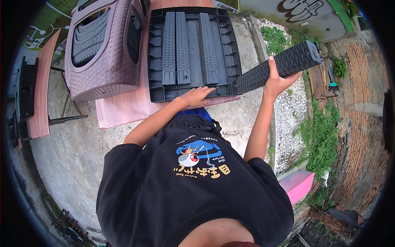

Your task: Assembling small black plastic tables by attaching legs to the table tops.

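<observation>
My right hand [280, 81] grips a long black plastic post [276, 68] with a woven pattern, thumb and fingers wrapped round it. The post slants up to the right. Its lower end meets the near right corner of a black plastic tray-like panel [155, 94]; I cannot tell whether it is fitted there. On the panel's near rim my left hand [194, 97] lies flat, fingers stretched and holding nothing. Inside the panel lie three similar posts: a left post [168, 45], a middle post [182, 45] beside it, and a right post [208, 45] set apart.
The panel rests on a pinkish wood-patterned table [117, 111]. Left of it stands a mauve woven-look plastic piece [103, 78] with large openings. Another wood-patterned tabletop [43, 90] is farther left. A pink box [298, 186] sits low on the right, by green plants [319, 140].
</observation>
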